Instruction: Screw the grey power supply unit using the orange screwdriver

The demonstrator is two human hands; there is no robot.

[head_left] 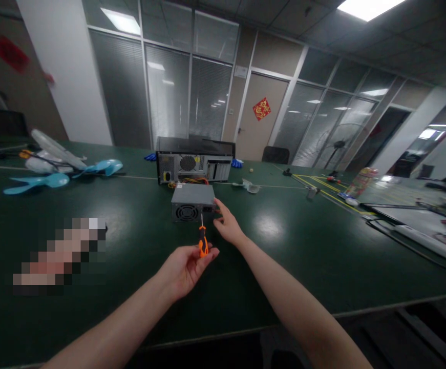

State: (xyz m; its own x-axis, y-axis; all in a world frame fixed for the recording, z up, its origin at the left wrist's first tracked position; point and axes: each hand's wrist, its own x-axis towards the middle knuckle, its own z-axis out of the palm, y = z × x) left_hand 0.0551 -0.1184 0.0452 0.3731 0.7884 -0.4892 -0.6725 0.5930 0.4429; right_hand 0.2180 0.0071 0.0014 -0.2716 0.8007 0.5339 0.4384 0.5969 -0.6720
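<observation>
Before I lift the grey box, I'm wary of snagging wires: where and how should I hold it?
Likely best by its left and right walls, a palm on each, from the near side. The grey box sits flat with straight sides, and coloured wires show behind it, so avoid the rear. The right hand is at its right edge; the left hand holds the screwdriver.

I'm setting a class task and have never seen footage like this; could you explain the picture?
There is no machine: a camera on a person's head looks forward and down at their bare hands. The left hand holds an orange-and-black screwdriver pointed at a grey computer power supply; whether the tip touches is unclear. The right hand is at that unit's right side. Behind stands a computer case, and light-blue plastic pieces lie to the left, all on a green table.
</observation>
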